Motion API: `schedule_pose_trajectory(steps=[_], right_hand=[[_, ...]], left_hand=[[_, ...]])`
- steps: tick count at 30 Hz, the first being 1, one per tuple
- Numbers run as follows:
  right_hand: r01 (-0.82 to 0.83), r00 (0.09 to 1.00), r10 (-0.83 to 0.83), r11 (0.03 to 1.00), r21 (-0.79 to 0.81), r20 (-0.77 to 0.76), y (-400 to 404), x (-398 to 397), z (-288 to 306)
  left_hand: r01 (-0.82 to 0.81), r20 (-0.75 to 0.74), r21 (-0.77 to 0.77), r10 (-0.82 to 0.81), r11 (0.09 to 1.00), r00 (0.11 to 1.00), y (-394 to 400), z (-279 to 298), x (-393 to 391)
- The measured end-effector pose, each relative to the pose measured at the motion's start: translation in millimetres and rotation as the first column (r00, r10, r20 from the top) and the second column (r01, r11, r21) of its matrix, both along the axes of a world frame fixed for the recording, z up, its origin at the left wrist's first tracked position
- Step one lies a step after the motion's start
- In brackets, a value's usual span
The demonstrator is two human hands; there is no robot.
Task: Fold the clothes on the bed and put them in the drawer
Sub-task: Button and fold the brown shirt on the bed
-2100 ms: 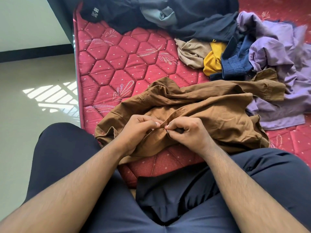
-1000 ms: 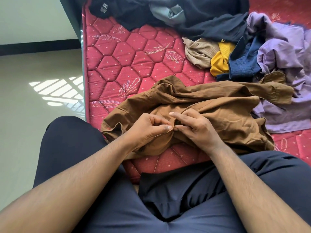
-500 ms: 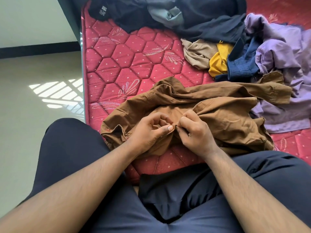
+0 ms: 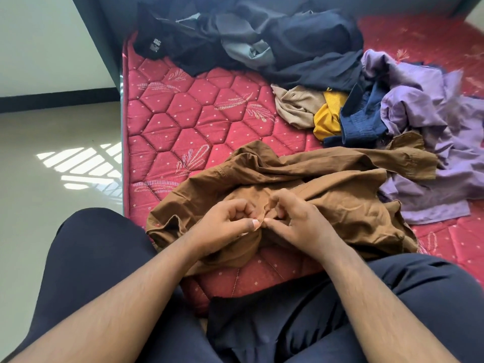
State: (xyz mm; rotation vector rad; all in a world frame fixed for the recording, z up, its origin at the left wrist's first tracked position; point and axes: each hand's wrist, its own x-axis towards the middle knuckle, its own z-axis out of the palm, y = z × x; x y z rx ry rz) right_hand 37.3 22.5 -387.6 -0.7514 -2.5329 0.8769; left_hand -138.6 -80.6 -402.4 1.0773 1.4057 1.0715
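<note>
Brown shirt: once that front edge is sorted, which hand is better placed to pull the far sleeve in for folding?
Probably the right hand. The brown shirt sends its sleeve cuff out to the right, over the purple garment; the left hand would have to cross over.

The brown shirt (image 4: 327,203) is matt woven cloth, creased and soft. The mattress (image 4: 183,121) has a quilted red fabric cover with a faint sheen, stitched in hexagons. The beige garment (image 4: 296,107) looks ribbed; the purple shirt (image 4: 432,142) is smooth, thin cloth. The floor (image 4: 52,205) is smooth and slightly glossy, reflecting sunlight.
</note>
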Motion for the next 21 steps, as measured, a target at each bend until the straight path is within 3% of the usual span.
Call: schedule_pose_trajectory(steps=[3,7,9,12,13,15,16,18,21], right_hand=[[0.01,0.977,0.016,0.993,-0.119,0.211,20.6,16.8,5.1],[0.077,0.969,0.006,0.942,-0.326,0.247,39.4,36.8,28.6],[0.115,0.942,0.012,0.928,-0.355,0.336,43.8,39.1,47.9],[0.122,0.763,-0.046,0.99,-0.074,0.644,48.6,28.2,83.7],[0.105,0.739,-0.115,0.993,0.055,0.663,49.1,20.7,97.0],[0.001,0.81,-0.159,0.963,0.269,0.565,50.4,0.7,118.2],[-0.092,0.843,-0.099,0.942,0.324,0.528,50.8,-11.1,123.5],[-0.31,0.83,0.083,0.891,0.331,0.552,54.4,-33.8,116.2],[-0.499,0.666,0.21,0.838,0.219,0.715,52.8,-50.6,66.1]], left_hand=[[-0.154,-0.044,-0.063,0.151,0.986,0.988,2.0,-2.5,4.6],[-0.237,-0.096,-0.075,0.229,0.969,0.969,2.4,0.6,-0.2],[-0.234,-0.105,-0.088,0.224,0.968,0.969,1.3,2.8,-2.3],[-0.185,-0.092,-0.17,0.171,0.968,0.981,2.1,2.0,-7.5],[-0.142,-0.069,-0.199,0.131,0.97,0.989,2.1,2.2,-9.2],[-0.061,-0.008,-0.242,0.061,0.968,0.998,2.9,1.6,-12.2],[-0.037,0.016,-0.252,0.043,0.967,0.999,2.7,0.3,-12.8],[-0.021,0.043,-0.259,0.034,0.966,0.999,0.8,-1.9,-14.2],[-0.107,0.088,-0.185,0.125,0.977,0.988,-3.8,-5.5,-17.8]])
